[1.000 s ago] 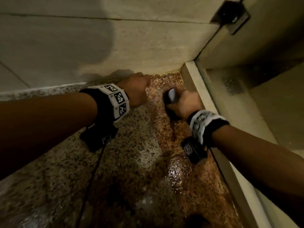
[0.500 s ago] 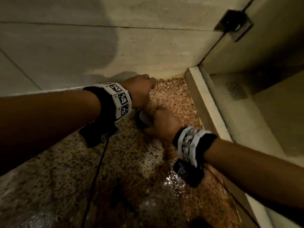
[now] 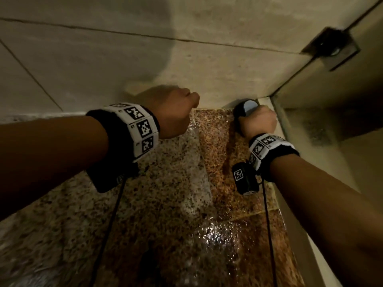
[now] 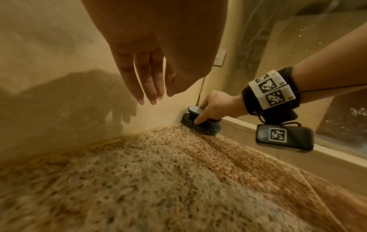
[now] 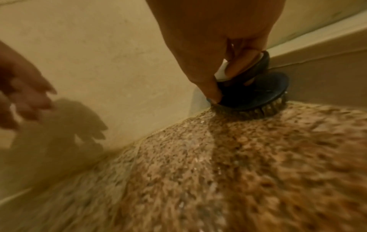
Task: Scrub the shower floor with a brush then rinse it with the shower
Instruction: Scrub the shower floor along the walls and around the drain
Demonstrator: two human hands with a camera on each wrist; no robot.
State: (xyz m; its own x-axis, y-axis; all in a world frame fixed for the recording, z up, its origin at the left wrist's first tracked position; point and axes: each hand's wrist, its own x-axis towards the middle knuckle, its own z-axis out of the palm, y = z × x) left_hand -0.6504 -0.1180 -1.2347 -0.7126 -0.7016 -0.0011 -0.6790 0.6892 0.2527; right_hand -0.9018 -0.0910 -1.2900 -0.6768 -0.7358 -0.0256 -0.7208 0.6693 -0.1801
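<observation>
A round dark scrub brush with a pale knob sits bristles-down on the wet speckled shower floor, pushed into the far corner where the beige wall meets the curb. My right hand grips its knob from above, fingers curled round it. My left hand hovers above the floor to the left of the brush, fingers straight and hanging, holding nothing.
A tiled beige wall closes the far side. A pale raised curb with a glass panel runs along the right. A metal hinge bracket sits high on the glass. Water glistens on the near floor.
My right hand has pushed the brush from the middle of the floor, near my left hand, out to the far right corner. My left hand stayed roughly where it was.
</observation>
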